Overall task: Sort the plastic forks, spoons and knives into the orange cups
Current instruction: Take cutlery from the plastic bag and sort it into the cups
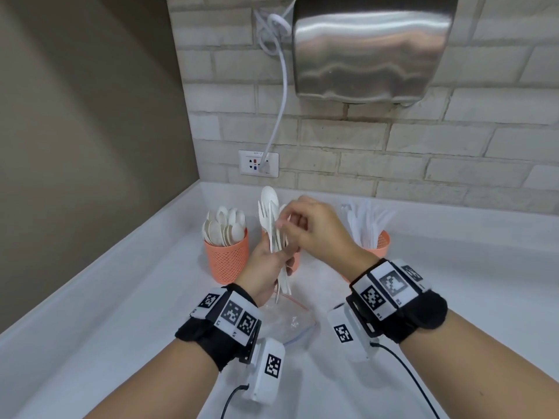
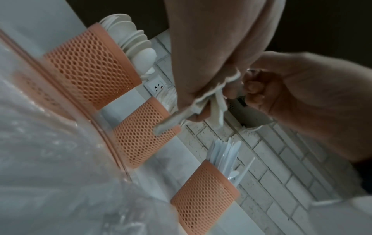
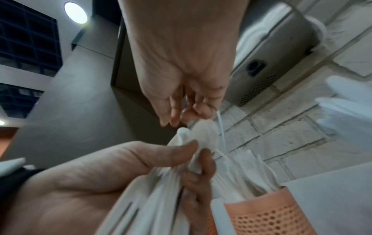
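Above the white counter [image 1: 121, 297], the head view shows the left hand [image 1: 266, 267] gripping a bundle of white cutlery [image 1: 273, 231] upright, the right hand [image 1: 317, 231] pinching at its top. The left wrist view, blurred, has three orange cups [image 2: 90, 66] beyond that hand. In the right wrist view the fingers [image 3: 175, 111] seem to nip one piece.

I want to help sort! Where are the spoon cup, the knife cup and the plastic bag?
spoon cup [image 1: 227, 261], head view, mesh wall.
knife cup [image 1: 381, 241], head view, visible right rim.
plastic bag [image 1: 292, 323], head view, clear middle.
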Available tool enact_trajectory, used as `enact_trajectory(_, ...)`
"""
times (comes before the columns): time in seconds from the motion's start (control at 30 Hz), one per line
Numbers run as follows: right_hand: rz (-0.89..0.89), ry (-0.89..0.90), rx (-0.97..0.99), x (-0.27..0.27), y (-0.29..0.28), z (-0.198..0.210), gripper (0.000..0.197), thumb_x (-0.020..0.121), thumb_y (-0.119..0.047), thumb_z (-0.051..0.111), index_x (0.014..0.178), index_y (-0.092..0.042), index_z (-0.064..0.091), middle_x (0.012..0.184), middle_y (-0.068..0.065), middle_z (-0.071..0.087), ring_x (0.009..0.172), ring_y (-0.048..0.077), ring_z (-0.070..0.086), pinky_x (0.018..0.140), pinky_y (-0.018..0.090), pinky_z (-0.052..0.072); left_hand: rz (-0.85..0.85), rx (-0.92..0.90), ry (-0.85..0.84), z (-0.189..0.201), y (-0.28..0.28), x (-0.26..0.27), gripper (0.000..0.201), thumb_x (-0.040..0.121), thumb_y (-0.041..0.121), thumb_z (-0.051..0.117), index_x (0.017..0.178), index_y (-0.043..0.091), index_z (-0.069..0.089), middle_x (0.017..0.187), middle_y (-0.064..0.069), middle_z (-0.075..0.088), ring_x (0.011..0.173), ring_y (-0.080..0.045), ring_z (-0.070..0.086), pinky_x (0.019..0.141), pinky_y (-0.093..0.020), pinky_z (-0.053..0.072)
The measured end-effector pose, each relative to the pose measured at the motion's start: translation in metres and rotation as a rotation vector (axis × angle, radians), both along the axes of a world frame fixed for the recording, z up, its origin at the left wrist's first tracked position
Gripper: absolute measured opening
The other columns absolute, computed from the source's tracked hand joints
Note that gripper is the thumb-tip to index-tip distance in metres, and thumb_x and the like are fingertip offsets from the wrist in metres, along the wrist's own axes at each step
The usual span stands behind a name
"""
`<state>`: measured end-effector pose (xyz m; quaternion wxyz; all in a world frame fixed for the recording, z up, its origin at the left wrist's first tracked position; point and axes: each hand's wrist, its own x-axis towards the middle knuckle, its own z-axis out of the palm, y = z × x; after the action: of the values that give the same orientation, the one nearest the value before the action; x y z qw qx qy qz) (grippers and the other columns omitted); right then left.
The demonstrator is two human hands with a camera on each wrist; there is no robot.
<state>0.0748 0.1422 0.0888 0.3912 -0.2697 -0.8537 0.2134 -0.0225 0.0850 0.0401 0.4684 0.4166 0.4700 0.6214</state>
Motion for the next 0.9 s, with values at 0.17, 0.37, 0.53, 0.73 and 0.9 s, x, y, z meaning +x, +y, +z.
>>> enact_trajectory(0.17,-0.117,-0.122,-0.168,-0.016,-0.007,-0.008,0.014,0.078,-0.015,0.068,0.070,-0.010,0.059,0.060,-0.003,0.054,0.062,0.012,0.053,0.061,0.022,0.045,-0.034,0.017,0.059,-0.001,-0.002,0.000,0.050,0.084,-0.021,0.036,0.126,0.004,0.044,0.096,-0.006,0.063,0.095,-0.018,0.061,0.067,-0.023,0.052)
enact_trajectory(0.37,-0.007,-0.001,-0.622,-0.011,-0.001,-0.011,0.023,0.086,-0.002,0.049,0.066,-0.012,0.049,0.057,0.008,0.055,0.046,0.018,0.053,0.052,0.025,0.048,-0.117,0.081,-0.192,-0.002,-0.002,-0.005,0.050,0.089,-0.007,0.031,0.138,0.001,0.033,0.067,0.005,0.061,0.058,-0.007,0.053,0.053,-0.020,0.044)
enact_trajectory(0.53,0.035,0.024,-0.681,-0.005,0.001,-0.008,0.016,0.090,-0.003,0.041,0.076,-0.012,0.043,0.058,0.005,0.050,0.042,0.014,0.046,0.046,0.022,0.039,-0.136,0.120,-0.237,-0.001,-0.002,-0.004,0.043,0.096,0.004,0.038,0.139,0.010,0.037,0.077,-0.003,0.060,0.065,-0.013,0.058,0.062,-0.025,0.050)
enact_trajectory(0.73,0.151,0.196,-0.819,0.002,0.002,-0.009,0.010,0.094,-0.001,0.041,0.100,-0.009,0.042,0.066,0.009,0.051,0.043,0.015,0.046,0.048,0.025,0.041,-0.115,0.106,-0.270,-0.003,0.004,-0.010,0.038,0.097,0.009,0.041,0.135,0.009,0.040,0.081,-0.013,0.058,0.065,-0.022,0.058,0.064,-0.032,0.052)
enact_trajectory(0.9,0.115,0.148,-0.510,0.001,0.005,-0.023,0.022,0.094,0.004,0.042,0.108,-0.008,0.055,0.076,0.005,0.051,0.056,0.023,0.055,0.054,0.021,0.050,-0.049,0.070,-0.186,-0.003,0.005,-0.014,0.030,0.095,0.005,0.043,0.125,0.008,0.047,0.095,-0.015,0.061,0.075,-0.021,0.062,0.072,-0.033,0.052)
